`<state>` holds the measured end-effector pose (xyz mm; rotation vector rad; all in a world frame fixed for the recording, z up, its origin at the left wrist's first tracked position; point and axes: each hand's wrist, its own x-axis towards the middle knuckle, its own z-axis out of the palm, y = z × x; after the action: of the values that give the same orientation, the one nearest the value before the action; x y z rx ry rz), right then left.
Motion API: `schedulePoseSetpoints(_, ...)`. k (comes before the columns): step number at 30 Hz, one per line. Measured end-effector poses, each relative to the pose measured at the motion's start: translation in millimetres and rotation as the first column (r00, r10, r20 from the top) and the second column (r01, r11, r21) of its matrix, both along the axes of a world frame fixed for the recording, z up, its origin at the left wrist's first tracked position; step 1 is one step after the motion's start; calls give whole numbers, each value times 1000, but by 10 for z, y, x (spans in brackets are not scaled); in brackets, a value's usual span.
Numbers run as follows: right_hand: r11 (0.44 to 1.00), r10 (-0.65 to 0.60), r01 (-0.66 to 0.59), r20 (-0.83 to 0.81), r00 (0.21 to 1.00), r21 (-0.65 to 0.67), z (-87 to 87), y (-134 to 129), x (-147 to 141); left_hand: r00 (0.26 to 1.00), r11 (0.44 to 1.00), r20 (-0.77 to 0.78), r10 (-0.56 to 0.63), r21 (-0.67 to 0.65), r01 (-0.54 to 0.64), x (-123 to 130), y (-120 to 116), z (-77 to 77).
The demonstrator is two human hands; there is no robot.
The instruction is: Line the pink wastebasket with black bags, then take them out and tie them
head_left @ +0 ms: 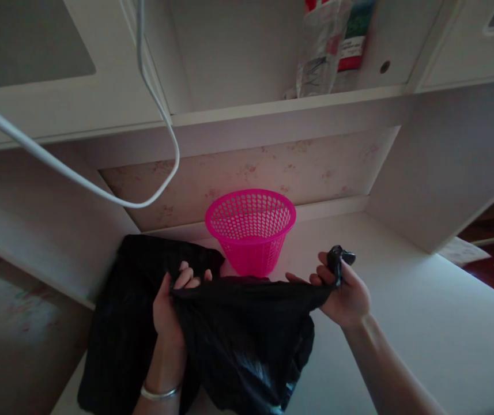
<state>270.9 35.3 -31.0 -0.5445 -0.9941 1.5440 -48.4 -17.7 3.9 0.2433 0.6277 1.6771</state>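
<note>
A black plastic bag [247,334] is stretched between my two hands, its top edge pulled nearly straight. My left hand [175,302] grips the bag's left corner, fingers curled, with a silver bangle on the wrist. My right hand [337,288] holds the opposite corner, where a bunched end of plastic pokes up between thumb and fingers. Just beyond the bag stands an upright pink mesh basket [251,259], its lower part partly hidden by the bag. More black material [129,323] lies on the left, behind my left forearm; whether it is plastic or cloth I cannot tell.
A white desktop [402,323] carries the basket. Overhead, a white shelf [247,112] holds a clear plastic package [318,57] and a green-and-red one [354,43]. A white cable [100,190] loops down at upper left. Side panels [454,150] flank the desk.
</note>
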Motion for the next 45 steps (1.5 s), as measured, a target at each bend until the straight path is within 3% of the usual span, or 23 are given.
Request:
schedulePoseSetpoints(4, 997, 21, -20, -14, 1000, 74, 40, -56, -83, 993, 992, 68, -96, 90, 90, 139, 6, 13)
schedulePoseSetpoints(8, 992, 101, -99, -9, 995, 83, -12, -105, -42, 993, 996, -103, -54, 70, 62, 221, -40, -100)
schedulePoseSetpoints(12, 975, 221, -221, 59, 974, -6, -67, -149, -18, 952, 994, -290, -95, 26, 107, 242, -85, -241)
schedulePoseSetpoints(16, 990, 124, -117, 102, 987, -73, -111, -107, -108, 813, 995, -581, -27, 62, 78, 146, -8, -454)
schedulePoseSetpoints(19, 998, 46, -42, 59, 997, -55, -227, -33, -103, 832, 998, -554, -30, 26, 54, 27, 29, -657)
schedulePoseSetpoints(23, 998, 24, -20, 70, 997, -61, -384, 19, 3, 853, 990, -503, -141, -51, 134, -35, -41, -813)
schedulePoseSetpoints(26, 996, 46, -39, 81, 996, -84, -385, 27, 17, 859, 982, -480, -179, -41, 183, 1, -43, -761)
schedulePoseSetpoints(28, 994, -4, 13, 80, 997, -108, -355, 30, -9, 855, 971, -470, -218, -16, 239, 37, 6, -670)
schedulePoseSetpoints(31, 986, -73, 81, 61, 995, -144, -359, 28, -31, 829, 930, -464, -313, 28, 367, 95, 84, -564)
schedulePoseSetpoints(33, 986, -53, 62, 64, 997, -157, -411, 15, -7, 819, 907, -460, -344, 62, 416, 137, 106, -562)
schedulePoseSetpoints(36, 992, 41, -29, 97, 994, -125, -495, -14, 71, 801, 874, -480, -358, 130, 469, 217, 110, -630)
schedulePoseSetpoints(38, 986, 166, -161, 130, 978, -45, -506, -25, 122, 765, 826, -517, -383, 180, 535, 281, 112, -670)
schedulePoseSetpoints(40, 942, 315, -333, 207, 926, 53, -466, -19, 151, 737, 791, -542, -403, 200, 579, 349, 113, -674)
schedulePoseSetpoints(43, 875, 371, -453, 367, 853, 171, -365, 13, 139, 734, 798, -537, -417, 171, 578, 455, 101, -629)
schedulePoseSetpoints(45, 881, 337, -433, 389, 857, 191, -311, 24, 93, 757, 827, -506, -415, 137, 545, 525, 88, -595)
